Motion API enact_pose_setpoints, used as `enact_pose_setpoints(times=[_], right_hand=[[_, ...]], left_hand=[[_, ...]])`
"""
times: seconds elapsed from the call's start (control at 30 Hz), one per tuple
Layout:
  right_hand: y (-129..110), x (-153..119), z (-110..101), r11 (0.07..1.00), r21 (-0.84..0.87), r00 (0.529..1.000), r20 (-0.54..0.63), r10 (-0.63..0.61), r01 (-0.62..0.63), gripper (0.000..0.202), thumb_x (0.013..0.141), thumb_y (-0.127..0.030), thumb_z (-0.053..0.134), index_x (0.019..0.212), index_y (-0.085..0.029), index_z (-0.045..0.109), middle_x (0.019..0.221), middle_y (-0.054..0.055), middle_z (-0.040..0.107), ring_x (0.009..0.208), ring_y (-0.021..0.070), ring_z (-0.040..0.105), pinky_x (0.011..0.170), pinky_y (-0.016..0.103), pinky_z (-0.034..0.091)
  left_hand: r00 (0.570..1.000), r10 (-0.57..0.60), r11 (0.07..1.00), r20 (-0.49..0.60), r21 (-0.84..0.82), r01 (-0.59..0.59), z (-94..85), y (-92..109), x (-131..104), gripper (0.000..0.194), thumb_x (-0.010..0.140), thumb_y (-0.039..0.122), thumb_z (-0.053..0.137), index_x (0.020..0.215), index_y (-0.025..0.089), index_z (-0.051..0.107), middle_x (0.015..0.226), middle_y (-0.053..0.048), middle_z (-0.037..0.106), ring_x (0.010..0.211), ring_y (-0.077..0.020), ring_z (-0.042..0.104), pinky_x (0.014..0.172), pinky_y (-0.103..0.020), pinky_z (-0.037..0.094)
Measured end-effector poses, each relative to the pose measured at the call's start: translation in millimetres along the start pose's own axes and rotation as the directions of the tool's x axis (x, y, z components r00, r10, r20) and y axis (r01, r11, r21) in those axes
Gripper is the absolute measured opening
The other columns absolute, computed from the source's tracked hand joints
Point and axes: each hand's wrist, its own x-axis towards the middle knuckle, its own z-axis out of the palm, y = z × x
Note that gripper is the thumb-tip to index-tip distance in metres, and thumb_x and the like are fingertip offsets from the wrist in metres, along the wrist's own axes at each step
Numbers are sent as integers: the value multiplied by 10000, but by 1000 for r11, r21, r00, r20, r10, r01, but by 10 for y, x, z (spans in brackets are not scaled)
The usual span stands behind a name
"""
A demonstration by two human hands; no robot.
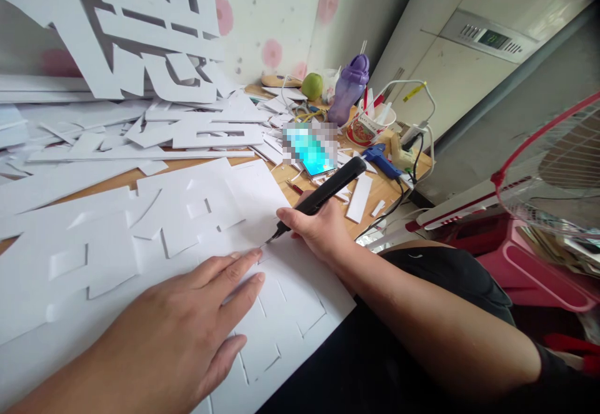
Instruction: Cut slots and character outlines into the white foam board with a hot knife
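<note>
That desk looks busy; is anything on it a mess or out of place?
Yes: white offcuts lie heaped loose across the table's far side, some overlapping. The white sheet under the left hand overhangs the near edge. Right hand holds a black knife.

The right hand (319, 229) holds a black utility knife (323, 195) to the white foam board (197, 226), left hand (187, 326) pressing it flat.

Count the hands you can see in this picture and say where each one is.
2. The left hand presses flat on the white sheet; the right hand holds the black knife.
</note>
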Motion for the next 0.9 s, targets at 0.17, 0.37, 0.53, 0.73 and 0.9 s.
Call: enact_pose_setpoints(times=[0.17, 0.37, 0.53, 0.73, 0.9], right_hand=[[-7, 21, -16, 1000, -11, 1000, -10, -16, 16, 412, 620, -480, 859, 674, -241, 527, 542, -39, 568, 505, 139, 524, 439, 253, 397], [7, 31, -58, 1000, -20, 1000, -6, -13, 13, 405, 644, -470, 843, 625, -235, 513, 565, -30, 570, 506, 131, 522, 446, 254, 397], [-4, 37, -89, 999, -38, 999, -48, 13, -15, 404, 627, -482, 851, 675, -230, 538, 609, -28, 598, 548, 144, 550, 484, 264, 437], [-27, 58, -137, 1000, -21, 999, -28, -17, 17, 373, 638, -435, 841, 636, -233, 528, 574, -44, 576, 538, 138, 553, 513, 268, 466], [-11, 83, -191, 999, -44, 999, -42, -31, 30, 370, 642, -447, 846, 612, -235, 545, 558, -32, 588, 537, 152, 558, 514, 281, 487]], left_hand=[[998, -43, 999, 37, -25, 44, 50, 9, -86, 476, 856, 296, 551, 1317, 267, 666, 1473, -46, 677, 1210, -307, 680, 993, -421, 552], [997, -58, 997, 58, -47, 61, 106, -2, -142, 503, 874, 318, 554, 1370, 292, 633, 1532, -27, 628, 1234, -312, 669, 1019, -427, 551], [997, -58, 996, 54, -61, 62, 135, -19, -155, 548, 870, 326, 579, 1418, 307, 593, 1544, -17, 615, 1251, -291, 654, 1013, -413, 553], [996, -71, 995, 55, -59, 74, 141, -25, -161, 549, 880, 331, 577, 1429, 328, 579, 1545, 12, 614, 1257, -275, 648, 993, -399, 555], [992, -73, 995, 102, -54, 78, 136, -29, -169, 541, 898, 308, 570, 1438, 328, 582, 1572, 0, 591, 1272, -286, 653, 1009, -409, 557]])
